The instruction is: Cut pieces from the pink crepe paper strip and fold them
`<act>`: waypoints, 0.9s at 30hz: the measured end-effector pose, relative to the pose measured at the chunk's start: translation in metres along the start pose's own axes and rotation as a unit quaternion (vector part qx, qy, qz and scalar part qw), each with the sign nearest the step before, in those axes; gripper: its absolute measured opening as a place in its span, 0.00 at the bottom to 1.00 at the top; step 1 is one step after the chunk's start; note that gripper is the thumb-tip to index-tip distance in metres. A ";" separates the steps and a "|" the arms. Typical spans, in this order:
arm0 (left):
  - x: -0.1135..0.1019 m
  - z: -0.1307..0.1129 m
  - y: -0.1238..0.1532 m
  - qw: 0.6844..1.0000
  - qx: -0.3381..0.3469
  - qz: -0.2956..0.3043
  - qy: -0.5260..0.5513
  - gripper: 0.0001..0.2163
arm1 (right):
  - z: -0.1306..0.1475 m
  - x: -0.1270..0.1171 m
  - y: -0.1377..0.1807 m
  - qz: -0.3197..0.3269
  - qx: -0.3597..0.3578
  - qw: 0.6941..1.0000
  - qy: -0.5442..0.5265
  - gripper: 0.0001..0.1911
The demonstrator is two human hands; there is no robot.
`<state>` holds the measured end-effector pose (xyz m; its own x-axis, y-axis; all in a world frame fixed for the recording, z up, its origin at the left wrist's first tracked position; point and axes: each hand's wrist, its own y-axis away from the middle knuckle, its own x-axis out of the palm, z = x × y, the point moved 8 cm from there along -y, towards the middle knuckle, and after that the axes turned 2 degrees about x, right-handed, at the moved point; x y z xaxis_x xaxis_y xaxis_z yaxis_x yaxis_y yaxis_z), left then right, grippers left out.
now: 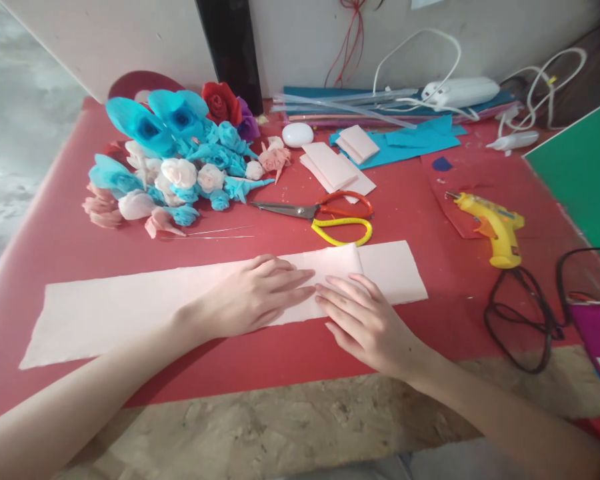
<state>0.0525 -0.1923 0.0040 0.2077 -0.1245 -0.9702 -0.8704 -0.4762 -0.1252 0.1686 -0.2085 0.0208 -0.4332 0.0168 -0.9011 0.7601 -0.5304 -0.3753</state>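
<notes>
A long strip of pale pink crepe paper (130, 310) lies flat across the red table cover (55, 233), with a fold standing up near its right end. My left hand (253, 293) lies flat on the strip, fingers stretched toward the right. My right hand (365, 320) rests open at the strip's lower edge, its fingertips touching those of the left hand. Neither hand grips anything.
Behind the strip lie scissors (320, 212) with red and yellow handles and a pile of blue, white and pink paper flowers (180, 163). Folded pink paper pieces (337, 165), blue paper, a yellow glue gun (495, 227), black cords (525, 320) and a green board (585, 167) sit to the right.
</notes>
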 end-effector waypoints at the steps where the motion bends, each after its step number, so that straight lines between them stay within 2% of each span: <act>1: 0.000 0.000 0.000 1.000 0.001 0.000 -0.001 0.19 | -0.003 -0.002 0.001 -0.002 0.007 1.000 0.000 0.15; 9: -0.002 0.000 0.000 1.000 0.003 -0.017 0.007 0.17 | -0.033 -0.019 0.012 -0.027 0.058 0.998 -0.024 0.18; 13: -0.003 0.001 0.001 1.000 0.004 -0.022 0.016 0.17 | -0.037 -0.021 0.013 -0.034 0.061 0.996 -0.047 0.20; 18: -0.005 0.001 0.000 0.999 0.000 -0.029 0.016 0.17 | -0.037 -0.016 0.013 -0.010 0.058 0.995 -0.082 0.19; 27: -0.003 0.001 0.002 0.999 0.001 -0.030 0.014 0.16 | -0.047 -0.021 0.017 -0.009 0.079 0.997 -0.007 0.17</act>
<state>0.0497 -0.1921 0.0067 0.2709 -0.1201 -0.9551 -0.8569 -0.4821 -0.1825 0.2131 -0.1774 0.0229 -0.4539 0.0164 -0.8909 0.6669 -0.6568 -0.3519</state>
